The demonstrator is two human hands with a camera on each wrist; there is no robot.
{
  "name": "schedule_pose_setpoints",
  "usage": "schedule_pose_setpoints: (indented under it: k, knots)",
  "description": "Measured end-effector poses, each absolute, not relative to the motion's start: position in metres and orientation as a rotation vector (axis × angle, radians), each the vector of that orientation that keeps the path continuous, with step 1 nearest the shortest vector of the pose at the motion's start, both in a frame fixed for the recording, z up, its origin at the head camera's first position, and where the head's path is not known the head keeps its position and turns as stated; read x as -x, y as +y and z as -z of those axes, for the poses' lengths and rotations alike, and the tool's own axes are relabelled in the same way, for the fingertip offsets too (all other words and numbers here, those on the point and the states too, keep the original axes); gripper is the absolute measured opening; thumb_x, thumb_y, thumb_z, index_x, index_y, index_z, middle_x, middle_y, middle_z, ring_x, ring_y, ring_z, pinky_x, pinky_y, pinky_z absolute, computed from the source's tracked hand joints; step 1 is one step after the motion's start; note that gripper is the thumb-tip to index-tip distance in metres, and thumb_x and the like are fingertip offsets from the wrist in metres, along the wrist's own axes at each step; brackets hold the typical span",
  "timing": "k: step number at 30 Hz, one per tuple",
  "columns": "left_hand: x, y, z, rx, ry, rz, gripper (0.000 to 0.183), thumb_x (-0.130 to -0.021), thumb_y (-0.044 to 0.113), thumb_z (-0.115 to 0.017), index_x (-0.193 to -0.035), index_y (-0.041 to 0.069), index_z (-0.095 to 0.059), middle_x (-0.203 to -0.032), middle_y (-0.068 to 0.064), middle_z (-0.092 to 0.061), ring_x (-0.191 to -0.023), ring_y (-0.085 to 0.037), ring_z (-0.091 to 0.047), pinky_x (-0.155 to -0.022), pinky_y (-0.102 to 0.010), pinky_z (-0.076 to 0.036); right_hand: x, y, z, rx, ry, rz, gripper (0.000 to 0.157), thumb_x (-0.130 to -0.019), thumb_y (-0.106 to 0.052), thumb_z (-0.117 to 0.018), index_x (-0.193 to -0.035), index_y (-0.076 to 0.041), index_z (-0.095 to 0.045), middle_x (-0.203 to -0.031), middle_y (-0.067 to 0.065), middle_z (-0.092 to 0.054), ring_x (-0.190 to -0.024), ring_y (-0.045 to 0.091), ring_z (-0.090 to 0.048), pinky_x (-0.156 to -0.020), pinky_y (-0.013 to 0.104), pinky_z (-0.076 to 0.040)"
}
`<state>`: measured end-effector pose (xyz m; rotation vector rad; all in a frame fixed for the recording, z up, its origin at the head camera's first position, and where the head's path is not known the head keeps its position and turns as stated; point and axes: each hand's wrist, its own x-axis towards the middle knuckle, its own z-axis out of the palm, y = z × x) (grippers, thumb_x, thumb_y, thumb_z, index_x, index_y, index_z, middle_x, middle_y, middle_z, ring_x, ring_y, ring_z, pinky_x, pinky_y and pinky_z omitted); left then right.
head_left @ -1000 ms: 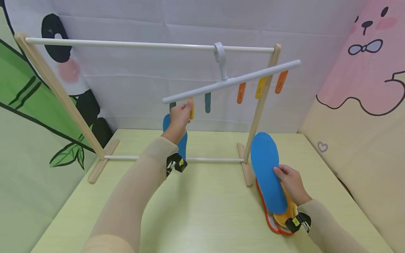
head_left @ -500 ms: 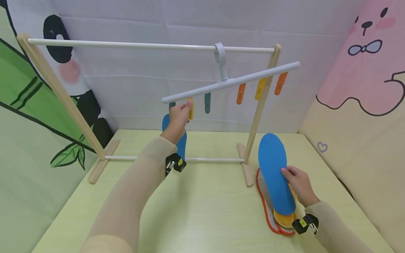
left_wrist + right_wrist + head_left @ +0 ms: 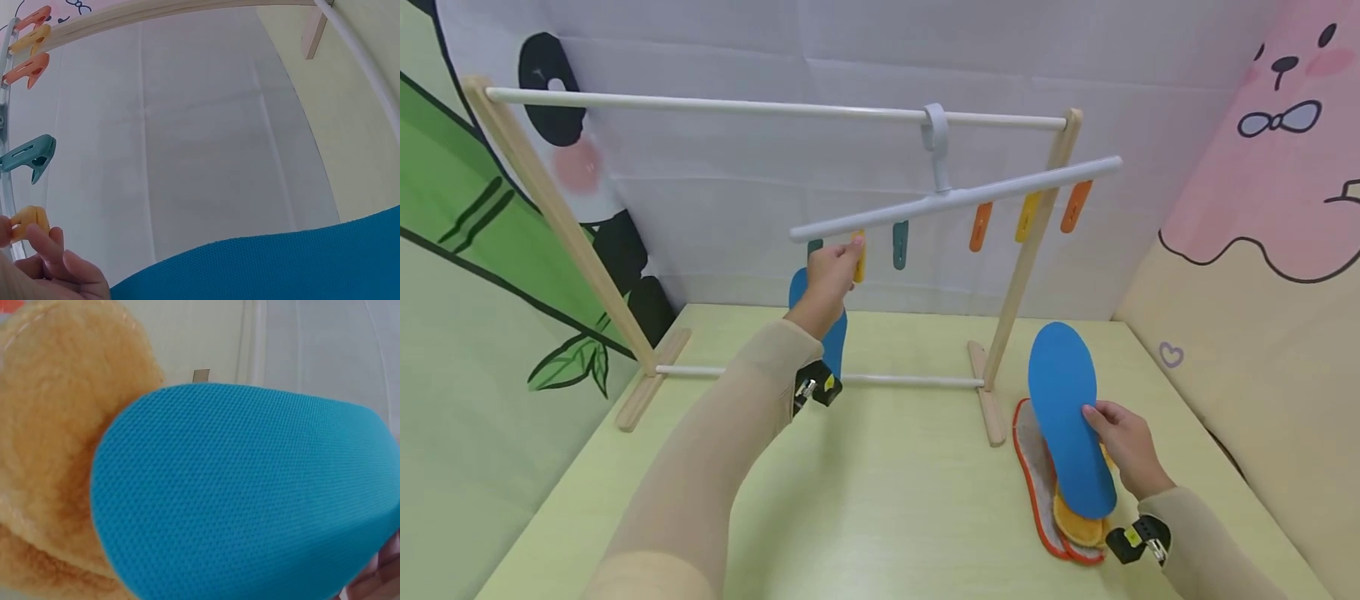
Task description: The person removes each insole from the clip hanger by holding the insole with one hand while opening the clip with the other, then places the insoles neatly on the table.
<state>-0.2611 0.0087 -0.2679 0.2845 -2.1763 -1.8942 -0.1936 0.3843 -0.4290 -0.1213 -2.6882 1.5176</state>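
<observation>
My left hand [image 3: 827,279] pinches a yellow clip [image 3: 31,220] under the left part of a light grey hanger bar [image 3: 955,200]. Behind that hand a blue insole [image 3: 833,342] hangs below a dark green clip [image 3: 815,247], mostly covered by hand and sleeve. My right hand [image 3: 1126,443] holds a second blue insole [image 3: 1070,417] by its edge, thumb on the near face. Beneath it lie fuzzy yellow insoles [image 3: 69,425] and grey insoles with red edging [image 3: 1037,475], partly hidden. Filling the lower right wrist view is the held insole's textured surface [image 3: 237,487].
The hanger's hook [image 3: 936,137] sits over the white top rod [image 3: 775,108] of a wooden rack [image 3: 561,225]. Another dark green clip [image 3: 900,244] and orange and yellow clips [image 3: 981,227] hang free along the bar. A lower rod [image 3: 910,381] crosses just above the table [image 3: 880,500].
My right hand has shifted the blue insole to the right, uncovering more of the grey and yellow insoles below. My left hand stays on the yellow clip. The head view has turned slightly.
</observation>
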Motion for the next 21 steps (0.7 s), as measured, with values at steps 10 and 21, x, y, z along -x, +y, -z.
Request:
schedule_pose_setpoints:
  k: [10,21]
  knots:
    - [0.262,0.013,0.270,-0.269,-2.181,1.915,0.043,-0.099,0.037,-0.052,-0.116,0.000,-0.065,-0.096,-0.007,-0.056,-0.068,-0.017,-0.044,-0.067,-0.027,-0.040,0.194,0.398,0.431,0.144,-2.719,-1.470,0.052,-0.102,-0.034,-0.045,-0.122,0.013,-0.051,-0.105,0.015,-0.063,-0.083,0.007,-0.053,-0.076,0.025,-0.048]
    - [0.264,0.014,0.272,-0.282,-2.181,1.906,0.042,-0.099,0.037,-0.052,-0.113,0.000,-0.066,-0.092,-0.006,-0.056,-0.065,-0.016,-0.042,-0.066,-0.027,-0.039,0.194,0.419,0.438,0.177,-2.742,-1.440,0.053,-0.103,-0.032,-0.042,-0.124,0.016,-0.047,-0.105,0.020,-0.062,-0.085,0.017,-0.057,-0.080,0.029,-0.050]
